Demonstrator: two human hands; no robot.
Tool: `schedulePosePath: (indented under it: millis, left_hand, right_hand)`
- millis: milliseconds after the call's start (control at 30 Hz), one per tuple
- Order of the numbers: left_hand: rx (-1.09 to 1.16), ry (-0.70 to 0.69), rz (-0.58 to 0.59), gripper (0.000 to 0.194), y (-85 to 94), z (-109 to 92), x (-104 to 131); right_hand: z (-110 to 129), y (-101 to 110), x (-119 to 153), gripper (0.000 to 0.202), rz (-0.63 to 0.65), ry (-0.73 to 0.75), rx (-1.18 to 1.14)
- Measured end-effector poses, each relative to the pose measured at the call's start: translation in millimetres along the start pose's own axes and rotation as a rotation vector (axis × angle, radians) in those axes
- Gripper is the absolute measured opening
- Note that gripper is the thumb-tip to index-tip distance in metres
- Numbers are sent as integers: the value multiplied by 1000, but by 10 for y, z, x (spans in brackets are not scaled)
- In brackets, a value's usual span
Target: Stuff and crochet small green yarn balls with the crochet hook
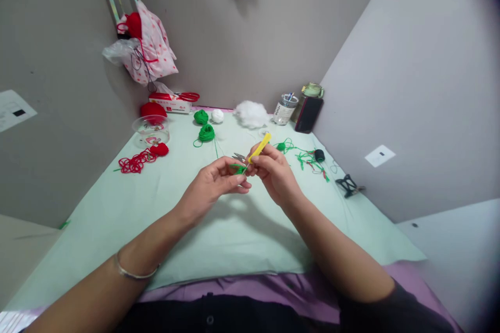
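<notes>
My left hand (214,183) pinches a small piece of green yarn work (238,168) between thumb and fingers above the middle of the table. Close beside it on the right, my right hand (273,169) grips a crochet hook with a yellow handle (260,148). The hook's thin metal shaft points down and left and meets the green piece. A green yarn strand runs from a green ball (206,133) toward my left hand. Behind the fingers, scissor blades (238,156) show in part; the rest of them is hidden.
Red yarn (133,163) and a clear plastic bowl (151,132) lie at the left. White stuffing (252,114), a pen jar (285,111) and a dark phone (309,114) stand at the back. Green yarn scraps (308,161) and a black stand (349,186) are on the right.
</notes>
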State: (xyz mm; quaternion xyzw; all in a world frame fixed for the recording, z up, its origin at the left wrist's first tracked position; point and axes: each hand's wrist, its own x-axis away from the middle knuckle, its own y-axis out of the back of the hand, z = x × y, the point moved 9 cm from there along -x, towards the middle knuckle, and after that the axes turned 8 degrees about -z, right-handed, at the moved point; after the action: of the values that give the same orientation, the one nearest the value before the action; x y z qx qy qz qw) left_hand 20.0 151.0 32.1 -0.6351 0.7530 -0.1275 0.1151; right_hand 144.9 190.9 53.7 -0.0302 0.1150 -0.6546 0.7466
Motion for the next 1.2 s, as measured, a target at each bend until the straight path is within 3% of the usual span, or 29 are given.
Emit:
schedulePosePath:
  millis: [200, 400, 533, 667, 767, 833, 933, 1000, 1100, 1200]
  left_hand:
    - [3, 26, -6, 20, -108, -37, 245]
    - [184, 193, -31, 23, -122, 214, 371]
    - [177, 193, -116, 17, -25, 314, 389]
    - [-4, 73, -99, 17, -60, 275, 401]
    - [-71, 37, -149, 28, -65, 269, 418]
    - [-91, 55, -175, 38, -55, 277, 422]
    - [-168, 86, -71, 40, -66, 229, 400]
    - [-262, 90, -17, 40, 36, 119, 366]
    - [-530, 1, -25, 33, 366, -205, 290]
    - [-826, -183, -213, 27, 796, -679, 240]
  right_hand:
    - [151, 66, 400, 9, -83, 66, -180]
    - [-72, 136, 712, 6, -203, 92, -329]
    - [-149, 175, 819, 11, -246, 197, -204]
    - [-71, 154, 892, 10, -262, 326, 40]
    - [17, 103, 934, 13, -245, 386, 192]
    - [22, 102, 941, 13, -241, 370, 231]
    - [-88, 216, 904, 10, -294, 230, 112]
    - [-198, 328, 870, 10, -344, 101, -78]
    - [-284, 451, 838, 16, -368, -45, -369]
    - [-244, 595, 848, 23, -384, -107, -564]
